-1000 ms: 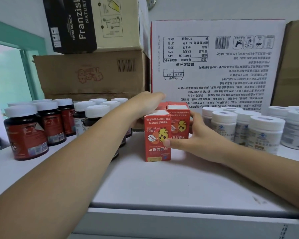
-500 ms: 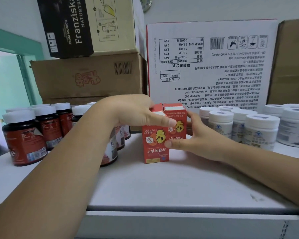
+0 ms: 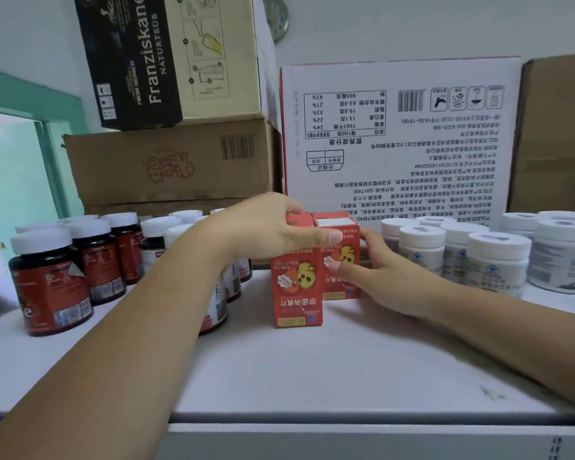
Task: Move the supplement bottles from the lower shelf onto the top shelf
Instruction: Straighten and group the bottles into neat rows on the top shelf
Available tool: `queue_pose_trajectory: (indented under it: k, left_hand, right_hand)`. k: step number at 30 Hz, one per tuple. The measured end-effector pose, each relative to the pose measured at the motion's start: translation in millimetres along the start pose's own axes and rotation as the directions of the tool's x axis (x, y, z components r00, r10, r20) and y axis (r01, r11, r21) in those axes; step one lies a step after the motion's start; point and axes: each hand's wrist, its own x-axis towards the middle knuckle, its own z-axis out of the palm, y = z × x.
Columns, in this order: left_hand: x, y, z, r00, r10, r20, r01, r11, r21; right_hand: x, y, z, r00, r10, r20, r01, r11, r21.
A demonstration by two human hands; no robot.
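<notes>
Two red supplement boxes stand upright and touching in the middle of the white top shelf. The front box is nearer me; the rear box stands just right of it. My left hand reaches over their tops, with its thumb across the upper front of the rear box. My right hand holds the rear box from the right, thumb on its front face and fingers behind it. Dark red-labelled bottles with white caps crowd the shelf's left side, and white bottles its right.
Cartons line the back: a brown carton under a black-and-cream one, a tall white printed carton, and another brown carton. A teal window frame is at the left. The shelf's front edge runs below my arms.
My left hand drew back from behind the boxes and settled over their tops, thumb now on the front. My right hand and the boxes barely moved.
</notes>
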Motion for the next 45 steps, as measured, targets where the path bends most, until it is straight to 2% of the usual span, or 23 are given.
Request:
queue_pose_trajectory:
  k: [3,7,11,14,18,22,28,32,34,38,45]
  left_hand:
    - [9,2,13,0.992,-0.094,-0.080,0.068,0.958,-0.277]
    - [15,0,22,0.986,-0.136,-0.092,0.093,0.925,-0.368]
    - [22,5,20,0.969,-0.211,-0.127,0.116,0.847,-0.519]
    - [18,2,27,0.948,-0.270,-0.165,0.131,0.809,-0.573]
    - [1,-11,42,0.960,-0.209,-0.186,0.026,0.727,-0.686]
    - [-14,-13,46,0.979,-0.100,-0.175,-0.051,0.716,-0.696]
    - [-15,-22,48,0.977,-0.102,-0.185,-0.062,0.699,-0.712]
    - [-17,-23,45,0.991,-0.041,-0.130,-0.079,0.604,-0.793]
    - [-18,-24,43,0.994,-0.018,-0.110,-0.078,0.590,-0.804]
    - [-17,-29,42,0.997,0.017,-0.070,-0.066,0.606,-0.793]
    - [-17,-35,46,1.000,0.004,0.025,0.016,0.656,-0.754]
  right_hand:
    - [4,2,1,1.000,0.023,-0.020,-0.023,1.000,-0.006]
    - [10,4,-1,0.999,0.053,0.000,-0.053,0.997,-0.052]
    - [20,9,-4,0.994,0.112,-0.008,-0.112,0.992,0.062]
    - [26,7,-3,0.997,0.074,-0.004,-0.072,0.981,0.182]
    - [29,14,4,1.000,-0.009,0.027,0.002,0.965,0.261]
    - [28,19,2,0.998,-0.051,0.034,0.043,0.975,0.216]
    - [30,20,0,0.995,-0.056,0.077,0.043,0.986,0.162]
    - [30,20,-2,0.993,-0.056,0.102,0.037,0.983,0.182]
    - [29,18,-4,0.993,-0.059,0.105,0.034,0.974,0.225]
    - [32,15,-4,0.992,-0.048,0.120,0.012,0.959,0.282]
    - [29,11,-4,0.986,-0.047,0.158,0.012,0.976,0.215]
